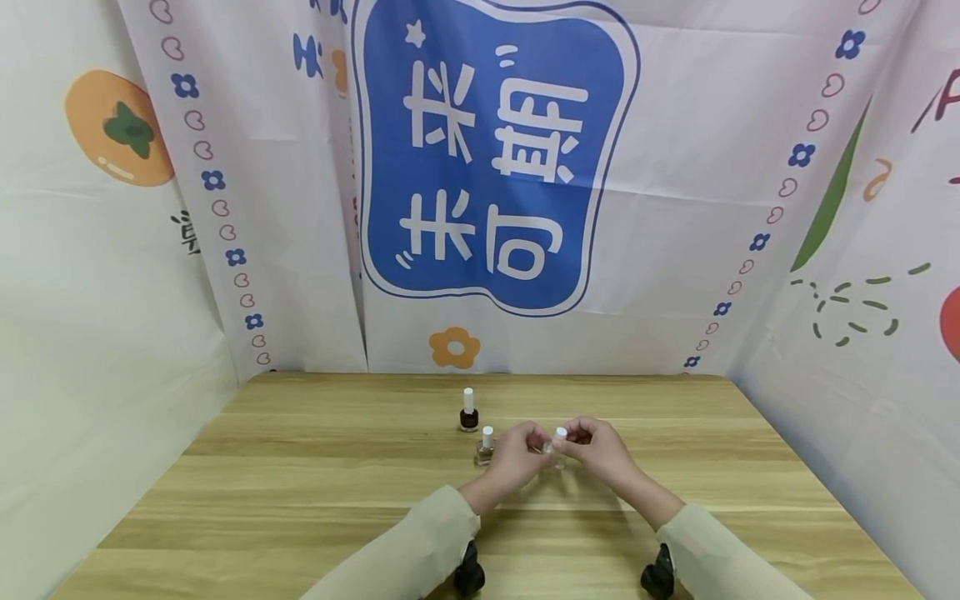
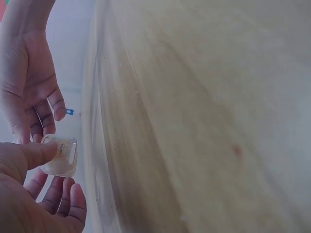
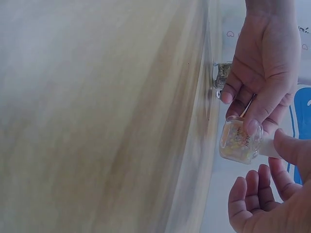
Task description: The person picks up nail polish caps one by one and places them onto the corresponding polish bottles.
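Note:
A clear nail polish bottle (image 3: 236,141) with pale flecks inside is between my two hands, above the table in the wrist views. My left hand (image 1: 517,457) pinches its glass body, the thumb lying over the printed front. My right hand (image 1: 603,454) pinches the white cap (image 3: 268,147) between thumb and index finger, the other fingers loosely bent. The cap sits at the neck of the bottle. Just left of my left hand stands a second nail polish bottle (image 1: 484,453) with a white cap, partly hidden by that hand.
A dark nail polish bottle (image 1: 468,418) with a white cap stands upright farther back on the wooden table (image 1: 300,467). Printed cloth (image 1: 667,167) hangs behind the table's back edge and along both sides.

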{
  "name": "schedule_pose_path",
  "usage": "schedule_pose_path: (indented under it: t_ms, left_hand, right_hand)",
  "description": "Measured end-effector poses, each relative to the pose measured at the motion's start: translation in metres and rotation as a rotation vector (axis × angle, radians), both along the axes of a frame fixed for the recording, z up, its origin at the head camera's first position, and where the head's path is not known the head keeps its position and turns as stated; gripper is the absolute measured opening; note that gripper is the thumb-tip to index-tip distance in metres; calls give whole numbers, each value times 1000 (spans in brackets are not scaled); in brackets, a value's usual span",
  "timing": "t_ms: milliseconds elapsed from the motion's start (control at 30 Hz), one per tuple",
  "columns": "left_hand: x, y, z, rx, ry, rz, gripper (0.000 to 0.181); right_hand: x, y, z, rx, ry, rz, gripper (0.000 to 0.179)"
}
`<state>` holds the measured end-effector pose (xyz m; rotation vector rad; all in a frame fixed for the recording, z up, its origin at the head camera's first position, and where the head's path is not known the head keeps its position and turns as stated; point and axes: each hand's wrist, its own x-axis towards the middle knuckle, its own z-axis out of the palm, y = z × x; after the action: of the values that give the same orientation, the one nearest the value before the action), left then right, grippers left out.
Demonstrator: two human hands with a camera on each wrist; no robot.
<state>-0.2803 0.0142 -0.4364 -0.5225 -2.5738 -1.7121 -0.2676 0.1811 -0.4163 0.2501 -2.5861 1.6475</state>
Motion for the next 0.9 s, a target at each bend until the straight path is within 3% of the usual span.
schedule_pose_path:
  t_ms: [900]
  left_hand:
    - [-6,3,-2,-95,-13,18,19]
  right_hand:
    - [-5,-1,-6,69,8,-33,14]
